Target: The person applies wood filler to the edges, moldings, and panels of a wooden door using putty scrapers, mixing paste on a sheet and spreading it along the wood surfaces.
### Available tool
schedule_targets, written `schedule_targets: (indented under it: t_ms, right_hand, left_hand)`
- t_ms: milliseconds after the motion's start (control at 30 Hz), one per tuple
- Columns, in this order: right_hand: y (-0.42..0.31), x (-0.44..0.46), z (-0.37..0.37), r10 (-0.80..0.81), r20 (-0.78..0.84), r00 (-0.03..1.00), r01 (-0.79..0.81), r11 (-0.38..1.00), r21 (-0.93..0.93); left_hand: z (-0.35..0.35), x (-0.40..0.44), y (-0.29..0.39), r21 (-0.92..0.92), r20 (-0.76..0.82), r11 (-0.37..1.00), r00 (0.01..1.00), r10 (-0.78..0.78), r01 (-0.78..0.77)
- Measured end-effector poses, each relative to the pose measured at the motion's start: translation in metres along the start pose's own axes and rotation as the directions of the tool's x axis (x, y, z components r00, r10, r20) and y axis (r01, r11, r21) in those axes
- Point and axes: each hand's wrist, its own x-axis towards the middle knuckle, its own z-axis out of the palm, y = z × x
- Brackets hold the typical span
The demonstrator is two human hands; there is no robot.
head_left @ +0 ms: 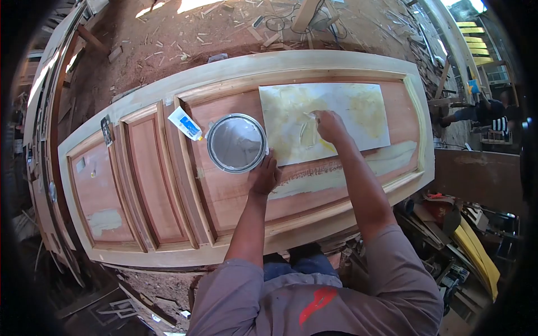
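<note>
A pale board (pixel 358 120) smeared with yellowish paste lies on a panelled wooden door (pixel 246 210). My right hand (pixel 332 127) is closed over the board, pinching a small, pale, flat tool (pixel 310 115) beside a streak of paste. Against the lower right rim of a round open can (pixel 236 143) with grey contents rests my left hand (pixel 265 175); its fingers partly show, and whether they grip the can is unclear. Left of the can lies a white and blue tube (pixel 185 124) with a yellow cap.
Whitish filler patches (pixel 105 222) mark the door panels. A small dark item (pixel 106 130) lies on the door's left part. Wood scraps and cables cover the ground beyond. Tools and a yellow piece (pixel 473 252) are at the lower right. Another person (pixel 485 113) is at the far right.
</note>
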Motion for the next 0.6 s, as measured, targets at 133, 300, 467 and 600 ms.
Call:
schedule_targets:
  t_ms: [133, 300, 467, 600]
  right_hand:
    - [-0.033, -0.037, 0.01, 0.001, 0.273, 0.962, 0.001, 1.0, -0.009]
    - [-0.025, -0.049, 0.002, -0.094, 0.275, 0.957, 0.093, 0.996, 0.016]
    - [0.023, 0.005, -0.018, -0.042, 0.105, 0.994, 0.045, 0.999, -0.023]
    - [0.019, -0.02, -0.006, 0.108, 0.234, 0.966, -0.091, 0.993, -0.079]
  left_hand:
    - [0.001, -0.003, 0.004, -0.021, 0.009, 1.0, 1.0, -0.005, 0.005]
    - [-0.006, -0.001, 0.005, -0.027, -0.018, 0.999, 0.999, 0.026, -0.026]
    - [-0.008, 0.001, 0.01, -0.006, -0.046, 1.0, 0.999, -0.001, 0.001]
    - [-0.004, -0.002, 0.008, 0.003, -0.024, 0.999, 0.999, -0.032, 0.032]
